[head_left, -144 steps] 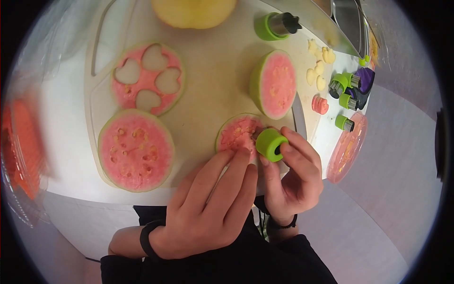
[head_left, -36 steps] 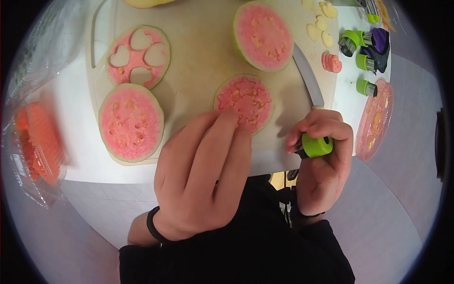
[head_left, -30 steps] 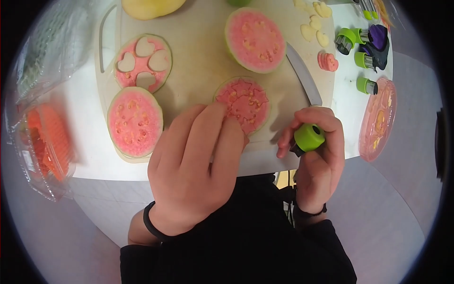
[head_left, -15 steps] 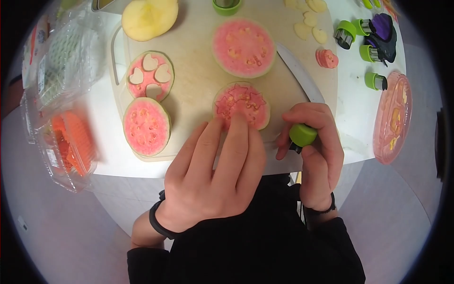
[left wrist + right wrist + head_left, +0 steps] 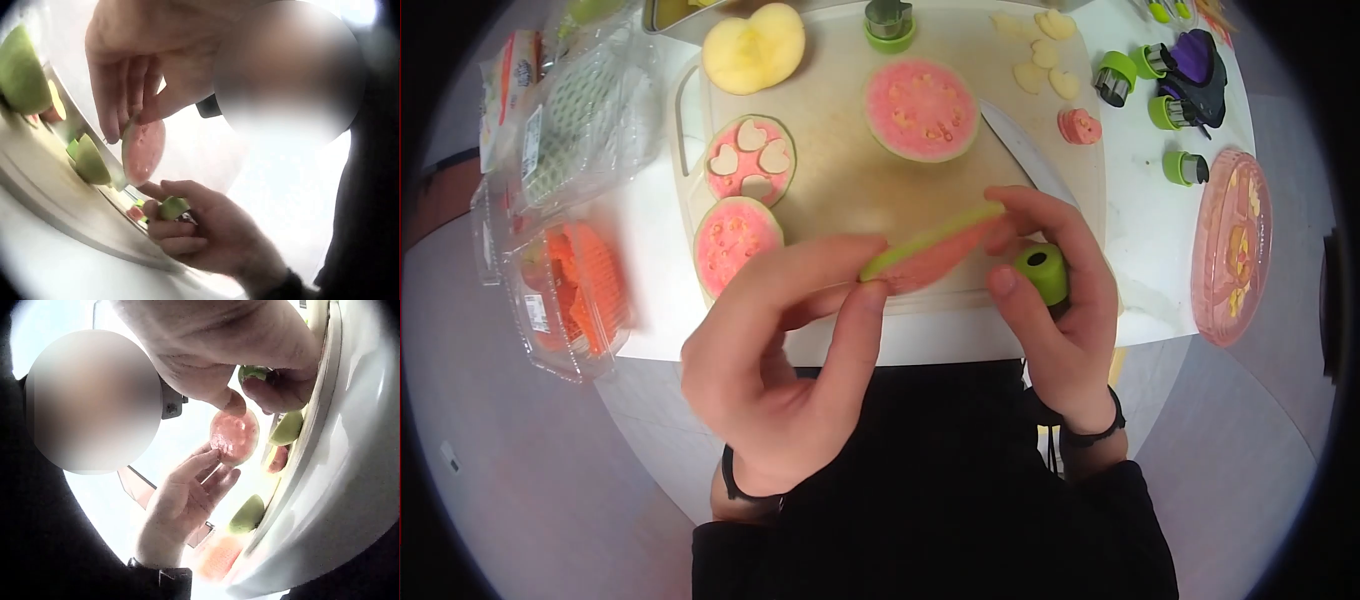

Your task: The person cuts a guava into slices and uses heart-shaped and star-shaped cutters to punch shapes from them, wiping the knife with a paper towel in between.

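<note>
A round pink slice with a green rind (image 5: 935, 250) is held tilted above the cutting board's front edge. The left hand (image 5: 790, 350) pinches its near left edge between thumb and fingers. At the slice's far right edge are the fingertips of the right hand (image 5: 1060, 300), which also keeps a green cutter (image 5: 1042, 272) curled against its palm. In the left wrist view the slice (image 5: 144, 150) hangs from the left hand (image 5: 144, 69), with the right hand (image 5: 212, 231) below. The right wrist view shows the slice's pink face (image 5: 234, 437) between both hands.
On the cutting board (image 5: 830, 190) lie a knife (image 5: 1025, 150), a pink fruit half (image 5: 922, 110), a slice with heart-shaped holes (image 5: 722, 185), another pink piece (image 5: 738, 245) and a yellow fruit half (image 5: 753, 50). Green cutters (image 5: 1185, 167) and a pink plate (image 5: 1232, 250) are at right; plastic boxes (image 5: 575, 290) at left.
The star-marked slice has been lifted off the board by the left hand and tilted on edge. The right hand's fingers have come up to its far edge, the green cutter still in that hand.
</note>
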Demonstrator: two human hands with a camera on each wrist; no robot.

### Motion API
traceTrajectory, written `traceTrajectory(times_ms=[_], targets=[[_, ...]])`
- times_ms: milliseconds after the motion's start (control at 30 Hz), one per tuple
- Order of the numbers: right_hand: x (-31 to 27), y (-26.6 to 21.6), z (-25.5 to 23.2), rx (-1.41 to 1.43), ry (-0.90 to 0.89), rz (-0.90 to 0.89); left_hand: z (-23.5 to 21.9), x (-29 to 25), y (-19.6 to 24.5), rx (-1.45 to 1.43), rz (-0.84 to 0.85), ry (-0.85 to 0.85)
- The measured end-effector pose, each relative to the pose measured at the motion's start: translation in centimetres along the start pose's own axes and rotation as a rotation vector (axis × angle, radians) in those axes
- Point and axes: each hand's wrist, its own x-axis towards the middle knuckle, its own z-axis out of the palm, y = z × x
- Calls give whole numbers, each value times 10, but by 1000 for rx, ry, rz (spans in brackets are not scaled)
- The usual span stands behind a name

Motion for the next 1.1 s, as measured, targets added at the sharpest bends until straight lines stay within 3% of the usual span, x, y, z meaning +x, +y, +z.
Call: traceTrajectory(times_ms=[67,100,200,333,533,800,900,1067,1100], targets=[[1,-6,2,68,-36,70,-3,-2,2,-269,-218,-16],[1,-9,1,124,-62,142,-9,-3,1,-346,-251,-109],[-1,-8,2,232,-74,204,-7,-7,-7,-631,-358,-81],[1,-8,2,382,-62,219,-12,-10,-11,-680,-472,-132],[-2,-9,6,411,33,162,-10,-13,-11,-863,-581,-169],[-3,-12,2,374,32,161,-12,-11,-13,-1090,-690,-200],[-3,-9,5,272,90,97,-7,-15,-15,-999,-576,-171],[8,4,1,-87,114,-356,-11,-15,-21,-304,-39,-144],[7,3,0,-133,129,-389,-11,-15,-22,-270,-7,-127]])
